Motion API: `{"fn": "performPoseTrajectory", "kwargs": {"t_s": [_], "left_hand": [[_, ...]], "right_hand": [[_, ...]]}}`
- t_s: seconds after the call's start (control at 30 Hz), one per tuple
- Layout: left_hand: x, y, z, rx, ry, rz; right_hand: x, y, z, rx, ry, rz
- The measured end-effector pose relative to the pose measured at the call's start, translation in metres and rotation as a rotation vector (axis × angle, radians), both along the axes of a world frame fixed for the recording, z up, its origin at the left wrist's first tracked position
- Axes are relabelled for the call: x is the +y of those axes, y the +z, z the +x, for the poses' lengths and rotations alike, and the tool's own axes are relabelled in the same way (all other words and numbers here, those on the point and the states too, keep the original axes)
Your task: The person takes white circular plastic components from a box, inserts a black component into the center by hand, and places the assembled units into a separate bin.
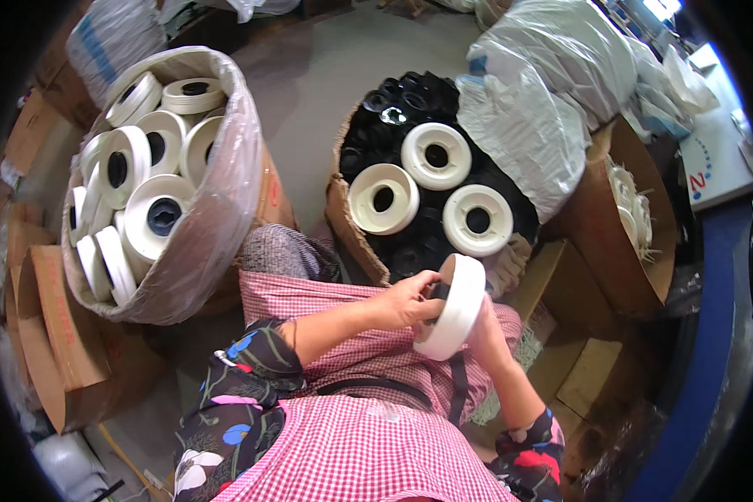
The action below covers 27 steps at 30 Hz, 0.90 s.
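Note:
A thick white wheel-shaped plastic part (pixel 463 311) is held upright on edge above my lap. My right hand (pixel 487 325) grips it from the far right side, its fingers partly hidden behind the rim. My left hand (pixel 408 303) is closed at the wheel's open centre, its fingers on a black round piece (pixel 437 292) there. Just beyond, three white wheel parts (pixel 456 165) lie flat on a heap of shiny black parts (pixel 400 102) in a cardboard box (pixel 340 209).
At left, a plastic-lined container (pixel 241 125) holds several white wheels (pixel 161 194) with black centres. A crumpled white sack (pixel 531 125) drapes over the black parts' far right side. Farther right stand a carton (pixel 657 243) of white pieces and a blue-edged table (pixel 715 276).

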State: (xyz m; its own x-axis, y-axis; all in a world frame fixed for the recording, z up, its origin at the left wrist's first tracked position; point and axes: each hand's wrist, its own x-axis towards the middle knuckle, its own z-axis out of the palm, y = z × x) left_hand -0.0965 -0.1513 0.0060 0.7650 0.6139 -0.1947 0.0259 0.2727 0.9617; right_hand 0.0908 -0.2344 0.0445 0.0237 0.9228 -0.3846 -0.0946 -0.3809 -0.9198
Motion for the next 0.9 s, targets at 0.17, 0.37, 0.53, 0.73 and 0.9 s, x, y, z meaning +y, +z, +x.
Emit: {"fn": "performPoseTrajectory", "kwargs": {"t_s": [0.17,0.37,0.53,0.73,0.9], "left_hand": [[0.019,0.022,-0.029,-0.096,0.086,-0.165],[0.075,0.04,-0.181,0.287,0.656,1.047],[0.094,0.139,-0.362,0.819,1.015,1.122],[0.075,0.156,-0.373,1.389,1.347,1.281],[0.061,0.08,-0.147,0.524,0.717,0.676]], "right_hand": [[0.028,0.039,0.019,-0.076,0.611,-0.317],[0.108,-0.02,-0.008,-0.615,0.231,0.276],[0.19,-0.125,-0.038,-0.516,-0.02,-0.022],[0.202,-0.136,-0.069,-0.453,-0.074,-0.039],[0.163,-0.075,-0.044,-0.275,-0.345,0.114]]}}
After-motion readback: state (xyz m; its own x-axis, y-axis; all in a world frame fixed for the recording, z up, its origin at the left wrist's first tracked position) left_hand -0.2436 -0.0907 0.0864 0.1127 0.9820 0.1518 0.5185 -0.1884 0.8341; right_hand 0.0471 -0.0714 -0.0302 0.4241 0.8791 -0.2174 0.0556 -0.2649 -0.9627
